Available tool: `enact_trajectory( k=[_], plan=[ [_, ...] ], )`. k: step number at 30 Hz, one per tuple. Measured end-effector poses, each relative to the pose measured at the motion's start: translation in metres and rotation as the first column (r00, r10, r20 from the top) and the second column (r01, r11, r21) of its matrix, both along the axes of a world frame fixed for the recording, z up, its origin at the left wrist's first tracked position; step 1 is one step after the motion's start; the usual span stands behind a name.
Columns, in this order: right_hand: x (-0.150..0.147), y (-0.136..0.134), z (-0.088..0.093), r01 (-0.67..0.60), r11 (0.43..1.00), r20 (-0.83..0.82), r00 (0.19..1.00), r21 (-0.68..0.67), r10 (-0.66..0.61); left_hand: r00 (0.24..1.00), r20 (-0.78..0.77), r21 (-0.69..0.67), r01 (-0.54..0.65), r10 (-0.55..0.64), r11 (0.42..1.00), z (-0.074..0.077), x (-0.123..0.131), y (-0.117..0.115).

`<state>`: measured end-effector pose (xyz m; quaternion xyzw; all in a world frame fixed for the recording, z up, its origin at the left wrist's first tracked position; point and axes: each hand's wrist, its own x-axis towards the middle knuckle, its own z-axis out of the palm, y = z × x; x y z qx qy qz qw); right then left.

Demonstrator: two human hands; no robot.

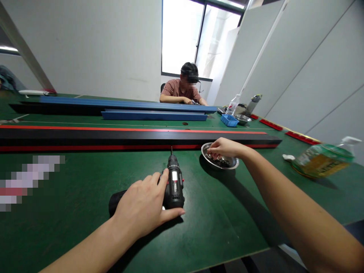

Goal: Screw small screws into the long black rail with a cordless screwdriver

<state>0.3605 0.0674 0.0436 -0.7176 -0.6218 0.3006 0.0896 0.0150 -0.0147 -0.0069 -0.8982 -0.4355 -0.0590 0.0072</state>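
Observation:
My left hand [143, 201] is wrapped over a black cordless drill [174, 187] lying on its side on the green table. The drill's bit points away from me, toward a long black bar with red edges [133, 135]. To the right, my right hand [220, 148] reaches down into a round metal bowl [233, 165] of small dark and shiny parts, which look like screws. Its fingertips are pinched together among them; what they hold is hidden.
Blue metal profiles [125, 104] lie beyond the bar. A person [182, 89] sits across the table. At the back right are a blue basket [229, 120], another metal bowl [243, 119] and a clear bottle [233, 103]. A large jug [324, 161] with yellow contents stands at right.

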Motion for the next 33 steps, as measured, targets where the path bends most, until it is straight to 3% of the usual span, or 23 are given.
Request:
enact_trajectory(
  k=[7, 11, 18, 23, 28, 33],
  plan=[
    [0.001, 0.001, 0.0, 0.015, 1.0, -0.065, 0.998, 0.001, -0.015, 1.0, 0.002, 0.01, 0.004, -0.004, 1.0, -0.002, 0.0, 0.0],
    [0.0, 0.004, 0.0, 0.029, 0.999, -0.013, 1.0, 0.036, -0.028, 1.0, 0.012, 0.004, 0.008, -0.008, 1.0, -0.002, 0.001, 0.0],
    [-0.016, 0.015, -0.002, 0.028, 0.951, 0.168, 0.982, 0.309, -0.083, 1.0, -0.008, -0.004, 0.015, -0.015, 1.0, 0.001, 0.0, -0.003],
    [-0.038, 0.025, -0.003, -0.025, 0.905, 0.249, 0.964, 0.425, -0.09, 1.0, -0.004, -0.011, 0.019, -0.019, 1.0, 0.001, 0.0, -0.004],
    [-0.08, 0.037, -0.019, -0.064, 0.87, 0.19, 0.981, 0.488, -0.034, 1.0, -0.001, -0.012, 0.019, -0.019, 1.0, 0.0, 0.0, -0.003],
    [-0.119, 0.049, -0.051, 0.059, 0.831, -0.009, 0.998, 0.553, -0.065, 1.0, -0.001, -0.019, 0.018, -0.018, 1.0, 0.0, 0.0, -0.006]
  ],
)
